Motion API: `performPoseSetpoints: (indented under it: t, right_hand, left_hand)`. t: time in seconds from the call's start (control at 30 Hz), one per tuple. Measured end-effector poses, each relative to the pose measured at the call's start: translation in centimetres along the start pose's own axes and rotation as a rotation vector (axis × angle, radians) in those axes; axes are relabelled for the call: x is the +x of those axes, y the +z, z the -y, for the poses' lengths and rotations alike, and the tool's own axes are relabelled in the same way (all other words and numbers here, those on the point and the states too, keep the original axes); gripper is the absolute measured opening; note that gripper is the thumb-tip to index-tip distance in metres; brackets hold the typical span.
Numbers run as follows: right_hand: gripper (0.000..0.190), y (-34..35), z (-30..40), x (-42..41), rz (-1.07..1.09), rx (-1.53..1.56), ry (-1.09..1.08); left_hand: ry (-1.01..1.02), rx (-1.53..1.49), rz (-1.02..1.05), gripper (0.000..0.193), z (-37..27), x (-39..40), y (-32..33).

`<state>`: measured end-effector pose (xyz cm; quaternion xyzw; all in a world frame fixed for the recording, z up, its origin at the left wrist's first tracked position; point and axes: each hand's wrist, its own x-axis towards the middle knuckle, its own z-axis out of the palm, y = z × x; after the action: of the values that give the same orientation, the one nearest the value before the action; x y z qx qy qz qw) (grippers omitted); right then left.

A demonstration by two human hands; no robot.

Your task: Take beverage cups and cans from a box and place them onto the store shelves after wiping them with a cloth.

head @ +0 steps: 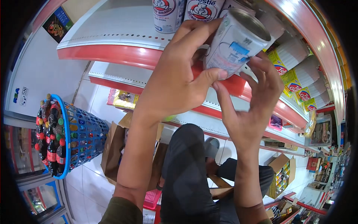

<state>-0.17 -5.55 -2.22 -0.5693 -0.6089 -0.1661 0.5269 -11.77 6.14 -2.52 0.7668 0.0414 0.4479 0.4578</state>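
A white Bear Brand-style milk can (236, 42), tilted with its metal end up to the right, is held above the shelf's red front edge. My left hand (184, 67) grips it from the left, thumb along the lower end. My right hand (251, 89) touches its lower right side with bent fingertips, the thumb tip close to the left thumb. Behind the hands, upright Bear Brand milk cans (167, 16) stand on the white metal shelf (112, 25). The fingers of my left hand behind the can are partly hidden.
A blue plastic basket (67, 134) full of drink bottles stands at the left. Open cardboard boxes (112, 151) sit on the tiled floor, another (282, 176) at the right. Yellow-labelled packs (296, 75) line the shelf at the right. Lower shelves run beneath the hands.
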Motion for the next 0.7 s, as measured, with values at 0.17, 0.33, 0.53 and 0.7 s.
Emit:
performPoseSetpoints:
  t: [0.17, 0.33, 0.53, 0.7]
  right_hand:
    - [0.052, 2.6, -1.2, 1.0, -0.144, 0.028, 0.085]
    - [0.054, 3.4, -1.9, 0.4, -0.218, -0.076, 0.013]
    - [0.057, 4.1, -2.1, 0.3, -0.253, -0.025, 0.025]
    - [0.074, 4.4, -1.8, 0.5, -0.275, -0.05, 0.137]
  left_hand:
    - [0.025, -0.072, -0.104, 0.06, 0.5, 1.5, 0.3]
    - [0.175, 0.32, -0.264, 0.05, -0.1, 1.0, 0.7]
    - [0.663, 0.03, -0.584, 0.048, 1.9, 6.7, 0.3]
    - [0.714, 0.553, -0.617, 0.046, 1.7, 7.0, 1.6]
